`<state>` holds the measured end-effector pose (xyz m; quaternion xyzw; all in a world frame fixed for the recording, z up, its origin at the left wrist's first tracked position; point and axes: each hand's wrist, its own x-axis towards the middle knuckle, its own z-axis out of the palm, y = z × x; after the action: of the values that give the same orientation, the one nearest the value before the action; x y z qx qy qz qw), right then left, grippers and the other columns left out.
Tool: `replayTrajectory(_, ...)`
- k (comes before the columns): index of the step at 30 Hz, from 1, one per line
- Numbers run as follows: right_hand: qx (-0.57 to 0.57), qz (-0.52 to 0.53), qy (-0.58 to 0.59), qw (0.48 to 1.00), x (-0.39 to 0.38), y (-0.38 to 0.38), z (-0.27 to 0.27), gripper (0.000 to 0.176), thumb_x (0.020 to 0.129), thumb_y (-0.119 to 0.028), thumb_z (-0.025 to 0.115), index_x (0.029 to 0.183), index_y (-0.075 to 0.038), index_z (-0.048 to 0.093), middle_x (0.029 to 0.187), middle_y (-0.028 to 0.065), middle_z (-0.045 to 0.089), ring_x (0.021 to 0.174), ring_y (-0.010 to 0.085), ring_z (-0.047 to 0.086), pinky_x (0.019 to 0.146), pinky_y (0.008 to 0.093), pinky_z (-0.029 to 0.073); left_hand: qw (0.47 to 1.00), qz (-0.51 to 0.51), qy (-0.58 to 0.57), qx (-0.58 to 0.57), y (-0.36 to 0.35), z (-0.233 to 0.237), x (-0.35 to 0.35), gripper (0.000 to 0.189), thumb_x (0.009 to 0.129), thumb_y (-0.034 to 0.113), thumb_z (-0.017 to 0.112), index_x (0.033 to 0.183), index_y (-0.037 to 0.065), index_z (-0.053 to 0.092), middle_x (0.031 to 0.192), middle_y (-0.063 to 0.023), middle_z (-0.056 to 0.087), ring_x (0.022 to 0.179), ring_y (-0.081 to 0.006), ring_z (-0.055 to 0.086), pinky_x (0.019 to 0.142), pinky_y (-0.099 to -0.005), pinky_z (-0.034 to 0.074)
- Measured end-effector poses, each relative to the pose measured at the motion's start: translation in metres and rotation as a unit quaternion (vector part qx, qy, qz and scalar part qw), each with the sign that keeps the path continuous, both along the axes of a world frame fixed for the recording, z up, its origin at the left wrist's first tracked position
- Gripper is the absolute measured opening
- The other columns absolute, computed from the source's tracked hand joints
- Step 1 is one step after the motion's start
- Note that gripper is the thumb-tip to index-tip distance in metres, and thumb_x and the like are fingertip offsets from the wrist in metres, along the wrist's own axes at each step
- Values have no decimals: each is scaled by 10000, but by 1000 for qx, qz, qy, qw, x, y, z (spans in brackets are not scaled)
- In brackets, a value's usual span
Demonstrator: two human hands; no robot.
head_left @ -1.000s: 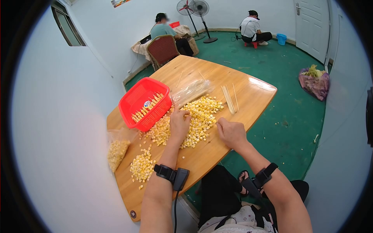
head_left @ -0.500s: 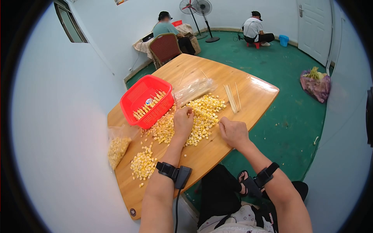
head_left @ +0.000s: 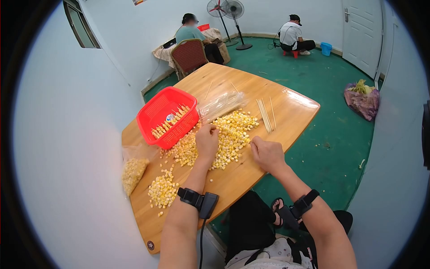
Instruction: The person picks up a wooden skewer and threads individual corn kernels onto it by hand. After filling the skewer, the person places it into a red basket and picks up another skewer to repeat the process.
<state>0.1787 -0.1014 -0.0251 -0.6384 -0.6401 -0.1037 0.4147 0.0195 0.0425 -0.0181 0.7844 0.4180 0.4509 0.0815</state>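
Observation:
Loose corn kernels lie in a broad pile on the wooden table. Above the pile my left hand is closed in a pinch, its fingertips turned inward; what is in them is hidden. At the pile's right edge my right hand is closed, knuckles up. A row of kernels, seemingly on a thin skewer, runs from its fingertips toward my left hand and blends into the pile. Behind the left hand a red plastic basket holds several corn skewers in a row.
Bare bamboo sticks lie right of a clear bag of sticks. A smaller kernel heap and a bag of kernels are at left. Two people sit farther back, near standing fans and a blue bucket.
My left hand has shifted slightly left and its fingers have moved a little. My right hand stays closed in nearly the same place. The whole view has drifted slightly.

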Motion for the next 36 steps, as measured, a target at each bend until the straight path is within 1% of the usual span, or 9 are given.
replayTrajectory(3,17,11,-4,1000,0,1,-1,144,828,-184,522,729,-82,498,499,103,528,460,275,555,434,381,432,995,-7,-89,-46,-8,11,3,143,720,53,643,838,-27,631,687,-92,635,617,-153,604,588,-267,480)
replayTrajectory(6,22,14,-5,1000,0,0,-2,143,824,-177,527,727,-78,494,504,100,530,463,270,555,432,374,431,991,-15,-110,-73,-5,10,3,132,726,33,630,841,-33,628,691,-69,632,634,-114,600,586,-244,478)
replayTrajectory(9,26,17,-7,999,0,0,-2,141,821,-174,532,727,-77,491,504,99,530,462,267,553,430,369,428,989,-8,-117,-95,-3,8,1,140,740,33,626,856,-45,620,696,-67,630,644,-102,603,580,-225,478)
replayTrajectory(12,30,22,-5,999,0,0,-2,139,821,-172,532,729,-77,489,504,98,529,462,268,551,428,368,427,980,-24,-135,-144,4,1,-1,150,751,39,624,864,-59,612,713,-79,632,635,-107,608,568,-217,480)
replayTrajectory(15,36,24,-3,999,0,0,-1,137,822,-170,530,730,-77,489,503,99,528,462,268,550,428,368,425,978,-37,-151,-142,9,-4,-1,156,762,37,617,872,-73,603,719,-86,630,617,-110,609,544,-206,478)
replayTrajectory(18,38,24,-2,999,0,0,-2,137,823,-168,529,730,-75,490,503,99,528,462,268,550,428,368,425,966,-49,-177,-184,4,1,1,160,769,30,608,886,-78,596,728,-91,631,614,-115,611,525,-202,474)
replayTrajectory(24,37,26,-3,999,1,1,-3,146,823,-168,529,720,-72,492,500,100,527,461,268,550,428,367,424,923,-82,-261,-270,-3,8,3,162,778,15,597,907,-82,583,749,-103,628,615,-129,614,505,-196,470)
replayTrajectory(33,34,19,-6,999,0,1,-3,153,823,-169,530,710,-75,487,489,103,521,452,274,545,423,373,422,919,-78,-263,-283,-2,6,4,129,778,11,599,877,-70,580,747,-102,630,609,-121,605,501,-193,467)
replayTrajectory(36,31,22,-9,999,1,1,-1,152,822,-169,529,710,-75,487,491,102,522,453,275,545,423,374,422,925,-70,-242,-285,-3,7,5,130,780,14,599,878,-70,579,741,-104,631,603,-119,602,500,-197,467)
